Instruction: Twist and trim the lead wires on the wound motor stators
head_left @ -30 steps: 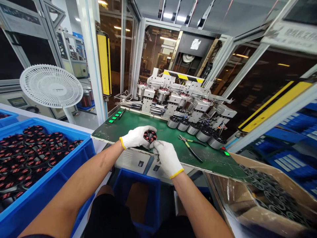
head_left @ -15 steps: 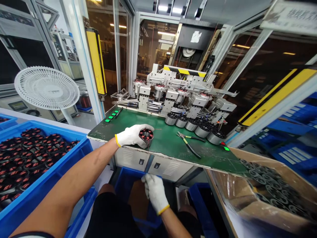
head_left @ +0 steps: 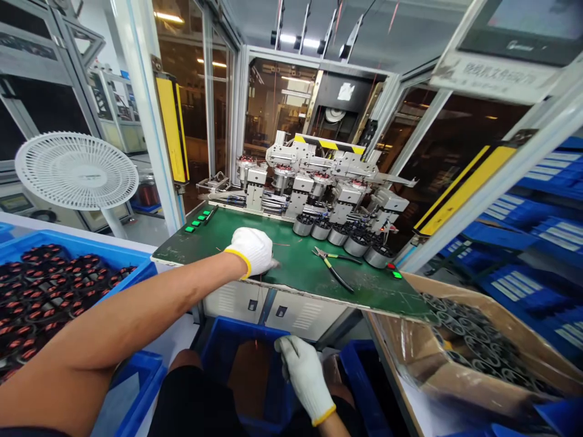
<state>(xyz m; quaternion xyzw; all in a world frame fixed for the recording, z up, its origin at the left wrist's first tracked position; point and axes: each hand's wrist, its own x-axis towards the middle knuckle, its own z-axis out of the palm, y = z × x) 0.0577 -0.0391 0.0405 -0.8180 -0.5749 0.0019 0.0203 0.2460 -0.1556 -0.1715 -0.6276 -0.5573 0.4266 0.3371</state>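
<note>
My left hand is at the green desk, grip hidden! My right curls shut by the blue bin.

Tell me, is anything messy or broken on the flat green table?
A thin reddish wire lies stray near the white-gloved left hand, and the front edge of the flat green table looks chipped and ragged. Nothing looks spilled.

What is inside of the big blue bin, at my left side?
The blue bin holds many dark round parts with reddish windings. The left forearm covers some; what lies beneath them cannot be seen.
</note>
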